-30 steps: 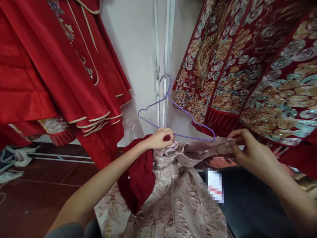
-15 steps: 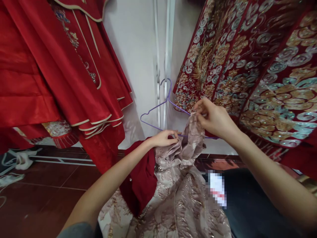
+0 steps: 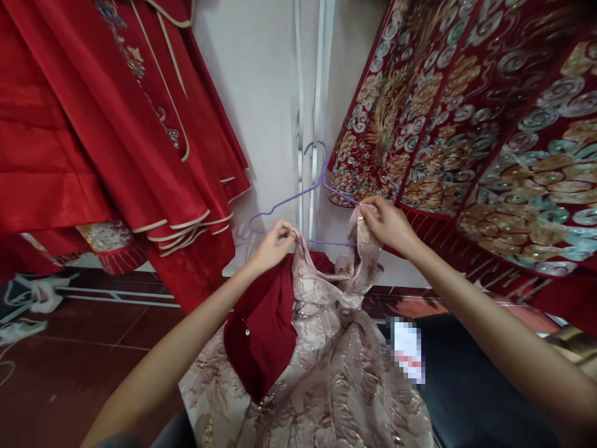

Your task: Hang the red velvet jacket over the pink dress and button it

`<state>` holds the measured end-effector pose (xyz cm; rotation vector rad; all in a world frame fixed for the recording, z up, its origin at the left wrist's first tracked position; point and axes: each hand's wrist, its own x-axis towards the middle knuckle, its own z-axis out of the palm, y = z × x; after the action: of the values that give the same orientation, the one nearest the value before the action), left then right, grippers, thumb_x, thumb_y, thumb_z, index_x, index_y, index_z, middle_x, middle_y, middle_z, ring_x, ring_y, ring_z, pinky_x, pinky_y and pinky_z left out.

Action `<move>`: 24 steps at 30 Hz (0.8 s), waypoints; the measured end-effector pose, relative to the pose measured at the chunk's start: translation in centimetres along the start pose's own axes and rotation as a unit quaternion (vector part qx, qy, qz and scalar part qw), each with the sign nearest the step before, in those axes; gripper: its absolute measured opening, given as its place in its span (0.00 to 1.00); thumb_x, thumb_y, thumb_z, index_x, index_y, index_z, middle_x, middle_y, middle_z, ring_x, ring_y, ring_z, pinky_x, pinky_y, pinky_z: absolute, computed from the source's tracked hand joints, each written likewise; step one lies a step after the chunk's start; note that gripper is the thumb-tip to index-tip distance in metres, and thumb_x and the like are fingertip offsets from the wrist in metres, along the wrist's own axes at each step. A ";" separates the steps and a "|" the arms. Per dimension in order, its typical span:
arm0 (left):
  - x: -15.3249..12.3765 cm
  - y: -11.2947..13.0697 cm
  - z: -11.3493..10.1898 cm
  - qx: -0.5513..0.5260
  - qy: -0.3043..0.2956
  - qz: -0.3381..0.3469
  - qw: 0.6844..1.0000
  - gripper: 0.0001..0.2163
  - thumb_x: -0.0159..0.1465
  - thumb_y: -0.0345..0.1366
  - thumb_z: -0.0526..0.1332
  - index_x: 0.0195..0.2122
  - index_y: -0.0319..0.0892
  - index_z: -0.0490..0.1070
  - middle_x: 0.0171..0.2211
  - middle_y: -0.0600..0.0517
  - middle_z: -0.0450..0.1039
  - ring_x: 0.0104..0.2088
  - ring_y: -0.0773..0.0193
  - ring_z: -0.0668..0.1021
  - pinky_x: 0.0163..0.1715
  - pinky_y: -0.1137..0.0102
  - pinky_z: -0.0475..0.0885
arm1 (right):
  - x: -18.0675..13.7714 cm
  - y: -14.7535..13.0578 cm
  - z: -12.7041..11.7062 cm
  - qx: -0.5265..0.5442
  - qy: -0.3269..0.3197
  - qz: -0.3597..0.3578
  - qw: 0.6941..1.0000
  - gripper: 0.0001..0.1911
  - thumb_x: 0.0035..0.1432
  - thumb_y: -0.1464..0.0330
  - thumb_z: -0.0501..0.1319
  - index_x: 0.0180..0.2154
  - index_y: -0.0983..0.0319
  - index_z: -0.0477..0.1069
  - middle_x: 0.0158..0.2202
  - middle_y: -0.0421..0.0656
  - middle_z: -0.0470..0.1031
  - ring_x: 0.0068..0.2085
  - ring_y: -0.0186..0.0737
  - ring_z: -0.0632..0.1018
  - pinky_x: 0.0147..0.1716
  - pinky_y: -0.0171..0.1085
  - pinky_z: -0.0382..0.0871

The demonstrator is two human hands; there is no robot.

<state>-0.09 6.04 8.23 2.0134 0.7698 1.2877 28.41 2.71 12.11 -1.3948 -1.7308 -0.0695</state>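
Your left hand [image 3: 274, 246] has its grip closed on one shoulder edge of a pale pink, metallic-patterned brocade dress [image 3: 321, 373] — thumb and fingers pinching the cloth. Your right hand [image 3: 389, 225] pinches the other shoulder, in front of a slim purple hanger [image 3: 323, 177]. The dress spreads below — dark red cloth [image 3: 261, 339] against its left side.

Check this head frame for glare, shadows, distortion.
Head view: glints on the pale-pink metallic brocade garment; same view: soft shadow on the flat white wall beside cream-edged red cloth garments; same view: pixelated white-and-red rectangular patch; same view: outer edges look stretched.
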 end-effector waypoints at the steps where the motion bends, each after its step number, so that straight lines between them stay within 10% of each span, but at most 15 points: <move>1: -0.1 -0.3 -1.5 0.006 0.010 -0.022 1.000 0.08 0.61 0.40 0.60 0.33 0.42 0.62 0.29 0.53 0.75 0.33 0.64 0.79 0.41 0.67 0.73 | 0.2 0.2 -0.3 0.005 -0.006 -0.005 1.000 0.14 0.62 0.59 0.54 0.43 0.59 0.69 0.44 0.49 0.78 0.44 0.51 0.78 0.45 0.46 0.69; 10: -2.6 -2.4 -11.7 0.097 0.028 -0.135 0.986 0.20 0.51 0.52 0.67 0.33 0.38 0.72 0.31 0.47 0.78 0.33 0.61 0.79 0.37 0.67 0.74 | 0.6 1.0 -1.3 0.010 -0.009 -0.002 1.000 0.14 0.61 0.57 0.55 0.42 0.58 0.72 0.44 0.46 0.79 0.44 0.50 0.78 0.45 0.46 0.69; 15: -3.4 -3.5 -12.7 0.073 0.085 -0.237 0.965 0.25 0.43 0.54 0.72 0.33 0.38 0.74 0.30 0.46 0.80 0.31 0.59 0.79 0.34 0.68 0.74 | 0.6 0.8 -1.9 -0.001 -0.011 -0.001 1.000 0.14 0.61 0.57 0.56 0.42 0.57 0.73 0.43 0.46 0.79 0.41 0.49 0.78 0.43 0.46 0.70; 24: -3.9 -4.0 -12.4 0.040 0.079 -0.220 0.971 0.22 0.47 0.50 0.72 0.36 0.39 0.74 0.34 0.46 0.80 0.36 0.59 0.80 0.37 0.67 0.75 | 0.6 0.8 -1.7 0.003 -0.014 0.000 1.000 0.16 0.61 0.56 0.56 0.43 0.57 0.72 0.43 0.47 0.79 0.41 0.50 0.78 0.41 0.47 0.70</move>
<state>-13.51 8.01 7.17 1.6803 1.2789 1.1735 30.05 2.56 13.16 -1.3967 -1.7531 -0.0448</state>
